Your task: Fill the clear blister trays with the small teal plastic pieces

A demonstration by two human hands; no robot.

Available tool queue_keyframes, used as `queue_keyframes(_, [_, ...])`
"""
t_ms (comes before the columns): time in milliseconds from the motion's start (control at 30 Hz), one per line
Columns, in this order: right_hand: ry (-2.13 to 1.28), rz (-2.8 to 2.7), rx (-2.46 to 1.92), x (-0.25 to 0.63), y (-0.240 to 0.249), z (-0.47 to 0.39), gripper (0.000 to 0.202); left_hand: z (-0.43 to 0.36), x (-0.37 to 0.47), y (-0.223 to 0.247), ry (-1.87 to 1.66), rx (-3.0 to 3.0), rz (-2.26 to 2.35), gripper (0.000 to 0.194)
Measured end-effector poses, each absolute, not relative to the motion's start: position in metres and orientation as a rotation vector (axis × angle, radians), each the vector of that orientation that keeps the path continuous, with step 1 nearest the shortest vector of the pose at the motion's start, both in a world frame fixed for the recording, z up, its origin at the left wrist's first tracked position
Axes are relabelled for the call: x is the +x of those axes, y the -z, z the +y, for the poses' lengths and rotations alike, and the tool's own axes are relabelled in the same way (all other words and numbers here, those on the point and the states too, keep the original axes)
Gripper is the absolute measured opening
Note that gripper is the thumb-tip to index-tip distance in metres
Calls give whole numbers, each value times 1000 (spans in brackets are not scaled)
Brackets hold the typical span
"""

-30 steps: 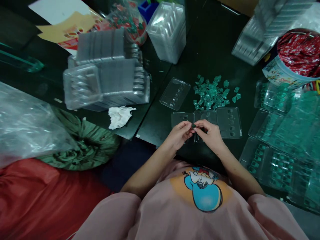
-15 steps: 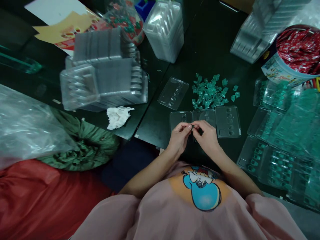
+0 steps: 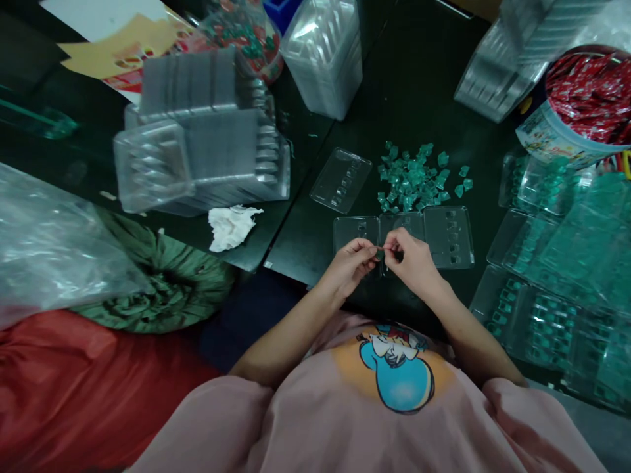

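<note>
My left hand (image 3: 355, 261) is closed in a pinch on a small green plastic piece (image 3: 379, 253), held over the clear blister trays. Its fingertips meet those of my right hand (image 3: 407, 255), also pinched; what sits between the right fingers is too small to make out. Beneath and beside the hands lie a left tray (image 3: 348, 226), a partly covered middle tray (image 3: 411, 222) and a right tray (image 3: 448, 238), all with a row of moulded pockets. Another clear tray (image 3: 341, 180) rests farther off at an angle. Just beyond them is a pile of green translucent pieces (image 3: 413, 177).
Stacked clear trays (image 3: 221, 154) stand at left, more (image 3: 323, 59) at the back. Filled green trays (image 3: 552, 315) cover the right side, below a tub (image 3: 557, 141) of red packets. A crumpled white tissue (image 3: 231, 226) lies left; a plastic bag (image 3: 54, 249) covers the near left.
My right hand has drawn slightly right and turned, opening a small gap from the left fingers. The green piece shows more clearly at the left fingertips. The view has shifted a little.
</note>
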State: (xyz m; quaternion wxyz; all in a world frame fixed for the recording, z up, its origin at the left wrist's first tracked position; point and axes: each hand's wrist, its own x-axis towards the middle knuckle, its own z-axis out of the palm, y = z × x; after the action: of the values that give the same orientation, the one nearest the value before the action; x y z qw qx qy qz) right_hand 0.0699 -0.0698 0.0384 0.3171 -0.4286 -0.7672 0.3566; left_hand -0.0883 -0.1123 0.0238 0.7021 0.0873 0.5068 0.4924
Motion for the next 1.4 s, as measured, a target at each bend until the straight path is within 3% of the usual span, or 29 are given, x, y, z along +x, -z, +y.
queue_keyframes(300, [-1170, -2060, -1041, 80, -46, -69, 22, -120, -92, -16, -1102, 100, 1077, 41])
queue_keyframes(800, [-930, -2258, -1180, 66, -46, -85, 16, -130, -85, -6, -1139, 116, 1159, 35])
queue_keyframes(1000, [-650, -2452, -982, 67, -49, -78, 19, -126, -85, -18, -1130, 146, 1162, 33])
queue_keyframes(1267, [-1083, -2171, -1030, 81, -45, -70, 18, -127, -79, -19, -1163, 61, 1177, 27])
queue_keyframes(1400, [-1120, -2178, -1034, 80, -46, -71, 20, -126, -77, -19, -1191, 70, 1189, 27])
